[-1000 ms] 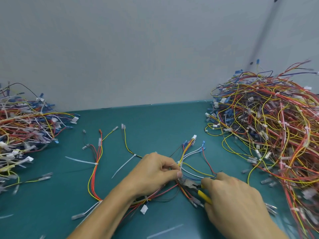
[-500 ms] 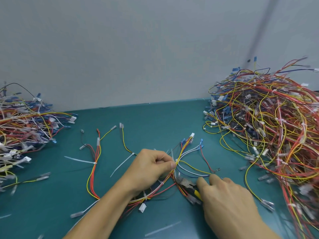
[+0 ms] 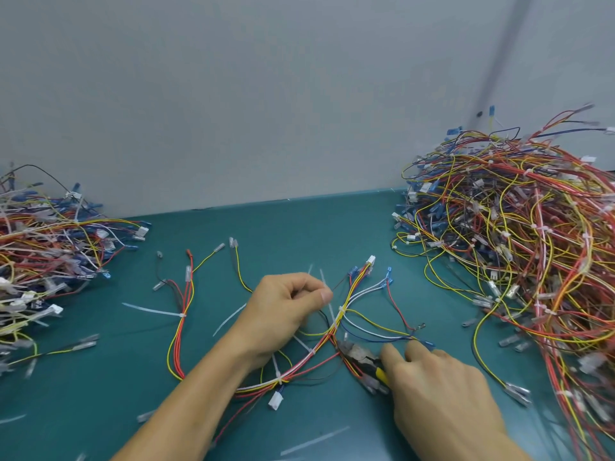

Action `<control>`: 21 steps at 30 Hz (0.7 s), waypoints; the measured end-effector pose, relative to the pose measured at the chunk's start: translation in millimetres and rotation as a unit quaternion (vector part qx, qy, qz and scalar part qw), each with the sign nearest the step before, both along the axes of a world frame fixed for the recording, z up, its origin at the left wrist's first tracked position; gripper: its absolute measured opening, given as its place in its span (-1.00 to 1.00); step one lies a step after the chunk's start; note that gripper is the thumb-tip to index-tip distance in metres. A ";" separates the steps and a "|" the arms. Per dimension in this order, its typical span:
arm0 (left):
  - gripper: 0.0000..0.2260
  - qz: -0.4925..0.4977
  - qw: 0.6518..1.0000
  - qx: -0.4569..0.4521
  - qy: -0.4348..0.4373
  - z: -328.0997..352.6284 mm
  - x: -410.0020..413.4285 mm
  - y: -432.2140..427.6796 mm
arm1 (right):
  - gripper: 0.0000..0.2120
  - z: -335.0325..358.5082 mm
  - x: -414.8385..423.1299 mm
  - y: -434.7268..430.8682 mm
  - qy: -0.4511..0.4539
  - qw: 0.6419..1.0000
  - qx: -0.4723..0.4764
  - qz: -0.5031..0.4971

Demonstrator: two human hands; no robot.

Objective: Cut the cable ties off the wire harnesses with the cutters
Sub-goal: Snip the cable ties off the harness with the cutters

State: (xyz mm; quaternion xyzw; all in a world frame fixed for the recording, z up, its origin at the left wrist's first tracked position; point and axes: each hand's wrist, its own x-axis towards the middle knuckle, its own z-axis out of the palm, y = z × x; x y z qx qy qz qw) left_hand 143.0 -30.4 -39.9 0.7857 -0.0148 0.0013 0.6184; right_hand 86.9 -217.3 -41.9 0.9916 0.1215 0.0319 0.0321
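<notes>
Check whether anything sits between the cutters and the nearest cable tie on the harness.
Nothing solid. The cutters in the right hand lie just short of the cable tie; only the harness's own white and blue wires branch across the gap.

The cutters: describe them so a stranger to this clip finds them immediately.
On the teal table, look at the right hand near the bottom edge. The cutters stick out leftward from it into the loose harness. Among the wires, they alone have a grey metal head and yellow handle.

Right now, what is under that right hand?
The cutters: their metal head and a bit of yellow handle stick out from the right hand. The remaining handle is covered.
</notes>
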 end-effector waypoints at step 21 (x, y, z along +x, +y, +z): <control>-0.85 0.101 0.970 -0.208 -0.075 49.0 -49.7 41.8 | -0.56 15.3 5.8 9.3 -0.093 0.994 0.017 0.059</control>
